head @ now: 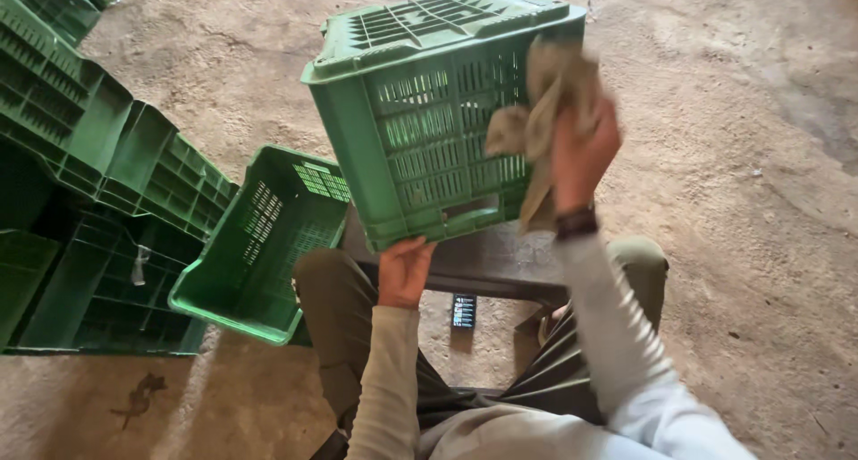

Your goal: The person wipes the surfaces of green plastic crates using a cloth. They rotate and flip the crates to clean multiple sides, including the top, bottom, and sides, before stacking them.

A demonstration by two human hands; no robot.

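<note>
— From the head camera, what is the person holding?

— An upturned green plastic crate (429, 111), its slotted base facing up and its open rim down, resting on a dark low stool (487, 263) between the person's knees. The left hand (404, 270) is under the crate's lower near corner, fingers curled up around the rim edge, gripping it.

— And the other hand?

— The right hand (581, 151) is raised against the crate's slotted side wall, on the right. Its fingers are closed around a crumpled beige cloth (545, 98). The cloth bunches above and to the left of the fingers, pressed against the wall near the top corner, and a strip of it hangs down past the wrist. The cloth looks blurred.

— What lies around them?

— Just left of the person's knee, another green crate (259, 236) lies tilted, its opening towards the camera. Further left sits a stack of green crates (80, 138). On the sandy ground (733, 156) beneath the stool lies a small dark phone (464, 311).
</note>
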